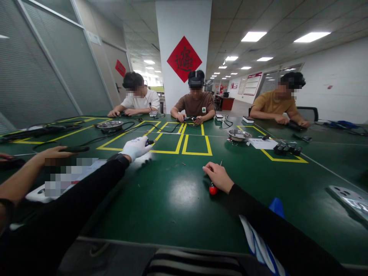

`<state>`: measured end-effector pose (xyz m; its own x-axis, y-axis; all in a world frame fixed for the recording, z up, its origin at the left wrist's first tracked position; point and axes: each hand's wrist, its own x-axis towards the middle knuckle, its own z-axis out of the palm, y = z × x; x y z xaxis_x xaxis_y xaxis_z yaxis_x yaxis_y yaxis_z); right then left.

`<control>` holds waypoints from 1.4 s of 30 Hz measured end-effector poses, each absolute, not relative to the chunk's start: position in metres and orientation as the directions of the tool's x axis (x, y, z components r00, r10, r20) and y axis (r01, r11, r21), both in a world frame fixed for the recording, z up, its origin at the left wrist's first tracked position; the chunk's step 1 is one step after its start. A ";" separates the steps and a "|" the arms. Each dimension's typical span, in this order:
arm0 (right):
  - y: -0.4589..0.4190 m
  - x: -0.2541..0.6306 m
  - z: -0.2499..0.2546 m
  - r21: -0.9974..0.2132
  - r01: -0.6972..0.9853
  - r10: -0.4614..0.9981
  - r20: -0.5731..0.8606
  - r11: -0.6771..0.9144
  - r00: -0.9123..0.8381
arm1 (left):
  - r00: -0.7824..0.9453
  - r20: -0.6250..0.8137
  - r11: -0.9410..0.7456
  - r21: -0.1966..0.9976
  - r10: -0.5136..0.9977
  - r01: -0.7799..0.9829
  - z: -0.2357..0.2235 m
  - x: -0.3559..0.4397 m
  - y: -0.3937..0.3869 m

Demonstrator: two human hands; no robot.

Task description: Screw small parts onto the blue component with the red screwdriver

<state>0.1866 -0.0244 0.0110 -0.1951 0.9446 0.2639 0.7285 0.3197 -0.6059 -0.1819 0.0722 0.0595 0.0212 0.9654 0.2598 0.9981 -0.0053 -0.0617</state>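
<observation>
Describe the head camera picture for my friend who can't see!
A white-gloved left hand holds a small black object, and a bare right hand partly covers a red-ended tool on a shiny green table. Three people sit opposite.

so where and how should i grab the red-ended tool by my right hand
Best, I think, by its red end, from above and the near side, fingers closing across it. That end is rounded and looks thicker than the thin shaft showing beyond the right hand. The hand hides the middle, so I cannot tell whether it already grips there.
</observation>
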 end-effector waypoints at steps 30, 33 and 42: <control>-0.026 0.188 0.014 -0.561 0.795 0.967 0.227 0.229 -0.118 | -0.048 0.454 -0.349 0.744 0.890 0.570 0.046 -0.084 0.044; -0.026 0.190 0.012 -0.615 0.750 0.966 0.227 0.243 -0.127 | -0.017 0.341 -0.339 0.939 0.940 0.059 0.026 -0.016 0.020; -0.017 0.198 0.004 -0.699 0.604 0.923 0.307 0.383 -0.231 | 0.291 0.257 -0.279 0.960 0.922 0.035 0.007 0.033 -0.014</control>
<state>0.1979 -0.0172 0.0044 -0.2311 0.9233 0.3068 0.6040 0.3833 -0.6988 0.0329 -0.0136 0.0067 0.2906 0.9217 0.2570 0.0351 -0.2787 0.9597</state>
